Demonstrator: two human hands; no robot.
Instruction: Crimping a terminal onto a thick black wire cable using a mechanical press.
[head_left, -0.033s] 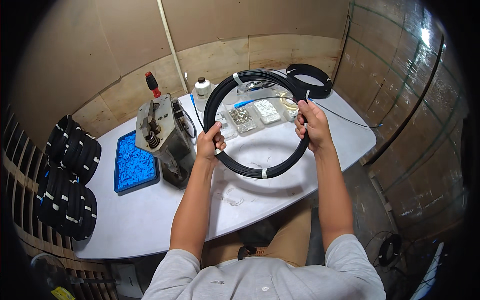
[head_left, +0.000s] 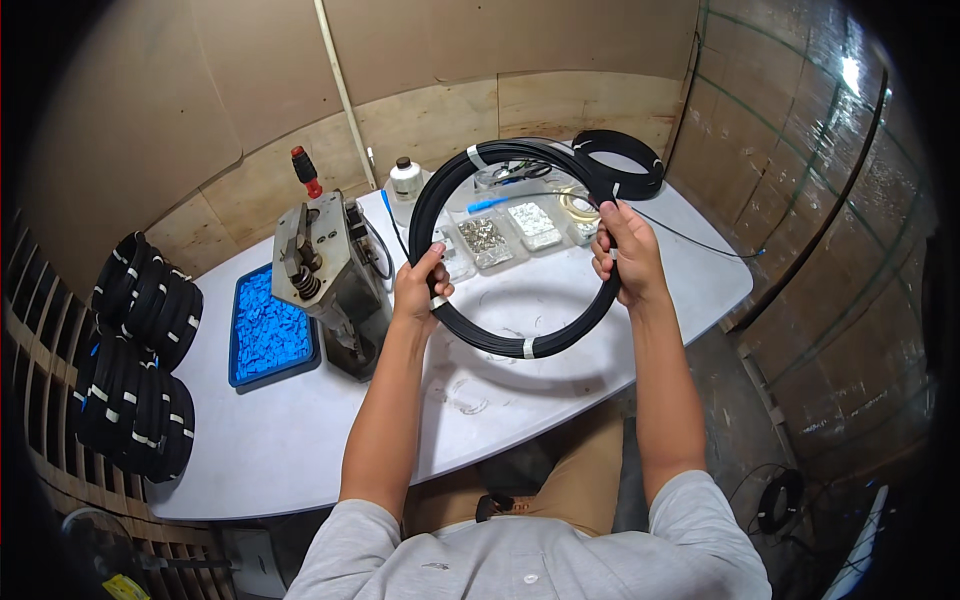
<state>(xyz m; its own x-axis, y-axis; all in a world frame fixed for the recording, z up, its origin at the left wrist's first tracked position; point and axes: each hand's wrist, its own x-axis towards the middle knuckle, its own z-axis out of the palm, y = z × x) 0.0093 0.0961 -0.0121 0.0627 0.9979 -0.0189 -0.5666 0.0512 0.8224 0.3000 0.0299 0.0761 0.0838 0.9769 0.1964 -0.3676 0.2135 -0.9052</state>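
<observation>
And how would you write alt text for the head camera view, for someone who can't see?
A left hand and a right hand hold up a coil of black cable, bound with white bands, above a white table. To its left are a metal machine and a tray of small blue pieces; more black coils are stacked at far left.
</observation>
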